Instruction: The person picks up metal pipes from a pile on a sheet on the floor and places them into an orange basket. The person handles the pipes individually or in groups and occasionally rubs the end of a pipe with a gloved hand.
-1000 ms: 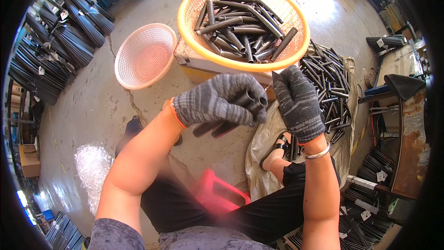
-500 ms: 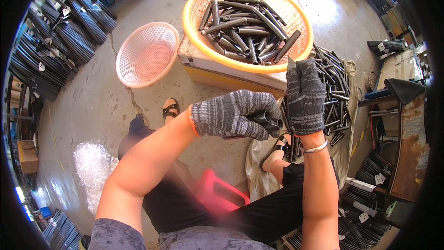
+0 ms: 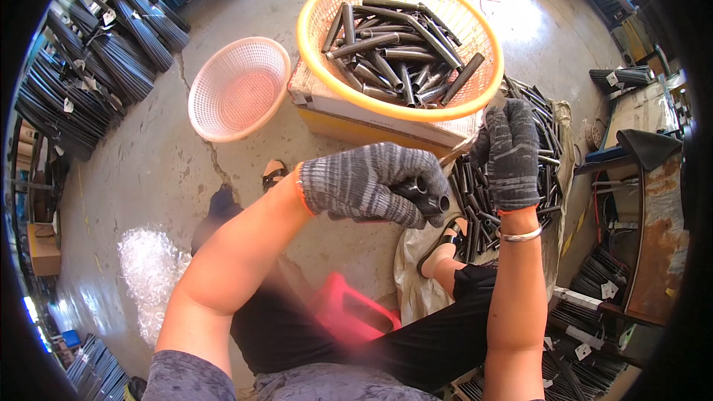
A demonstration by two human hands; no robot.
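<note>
My left hand (image 3: 371,182), in a grey striped knit glove with an orange cuff, is closed around short black tubes. Two open tube ends (image 3: 438,204) stick out past its fingers toward the right. My right hand (image 3: 512,152), gloved the same way, is raised over the pile of loose black tubes (image 3: 479,212) on the floor. Its fingers are pressed together and bent; a thin edge shows beside them, but what they hold is hidden. Beyond both hands, a yellow-orange plastic basket (image 3: 316,78) holds many black tubes and rests on a cardboard box (image 3: 356,128).
An empty pink basket (image 3: 238,89) sits on the floor at left. Bundled black rods (image 3: 122,52) lean along the left side. A red plastic stool (image 3: 345,308) is under me, clear plastic wrap (image 3: 148,271) lies left, and a rusty metal panel (image 3: 657,230) stands right.
My right hand has moved right, away from the left hand and its tubes. My left hand has shifted slightly left, still gripping the tubes.
</note>
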